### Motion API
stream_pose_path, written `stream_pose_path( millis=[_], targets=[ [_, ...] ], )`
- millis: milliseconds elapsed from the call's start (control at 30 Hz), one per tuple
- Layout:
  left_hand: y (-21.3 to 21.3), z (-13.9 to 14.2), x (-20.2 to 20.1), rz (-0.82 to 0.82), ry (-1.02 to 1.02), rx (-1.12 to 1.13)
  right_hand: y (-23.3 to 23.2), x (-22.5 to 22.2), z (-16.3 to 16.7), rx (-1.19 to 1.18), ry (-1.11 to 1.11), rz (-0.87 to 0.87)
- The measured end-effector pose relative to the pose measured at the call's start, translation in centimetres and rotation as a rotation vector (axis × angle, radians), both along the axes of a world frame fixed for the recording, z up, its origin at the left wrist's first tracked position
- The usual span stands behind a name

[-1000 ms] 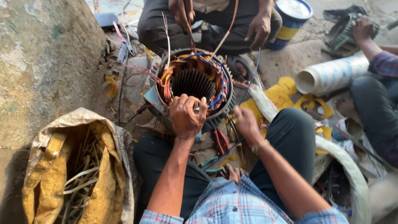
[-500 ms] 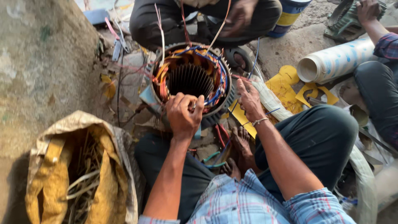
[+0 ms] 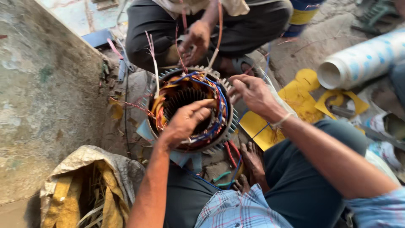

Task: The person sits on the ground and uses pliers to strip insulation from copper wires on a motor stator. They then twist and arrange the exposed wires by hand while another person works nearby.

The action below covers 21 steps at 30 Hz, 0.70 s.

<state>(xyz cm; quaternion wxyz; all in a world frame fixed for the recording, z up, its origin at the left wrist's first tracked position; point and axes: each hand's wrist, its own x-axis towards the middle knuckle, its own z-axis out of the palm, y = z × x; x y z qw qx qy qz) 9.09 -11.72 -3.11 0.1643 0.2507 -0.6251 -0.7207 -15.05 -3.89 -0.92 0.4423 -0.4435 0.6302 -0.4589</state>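
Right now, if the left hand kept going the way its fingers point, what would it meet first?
The left hand points up and right across the motor stator. It would likely first meet the coloured windings on the far inner rim, before the right hand; depth is uncertain.

Bare left hand (image 3: 183,122) and right hand (image 3: 253,95). Thin pale thread band (image 3: 280,122) at right wrist. Short-sleeved blue-and-white plaid cotton shirt (image 3: 236,211); dark trousers (image 3: 303,181); bare foot (image 3: 253,162).
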Motion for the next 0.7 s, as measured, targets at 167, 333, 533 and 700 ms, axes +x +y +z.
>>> stream_pose_path(
  millis=[167, 333, 533, 700],
  targets=[
    [-1.4, 1.4, -2.5, -0.191, -0.064, -0.139, -2.5, -3.4, 1.7, 0.175, 0.100, 0.008],
    [-1.4, 0.8, -2.9, -0.249, -0.091, -0.402, -5.1, -3.5, -0.2, 0.051, -0.001, -0.053],
    [-2.3, -1.1, -2.7, -0.281, -0.130, -0.524, -6.8, -3.4, -2.3, 0.091, 0.029, -0.062],
    [-4.9, -0.6, -1.8, -0.197, -0.036, -0.355, -8.2, -3.9, -3.3, 0.144, 0.035, -0.038]
  ],
)
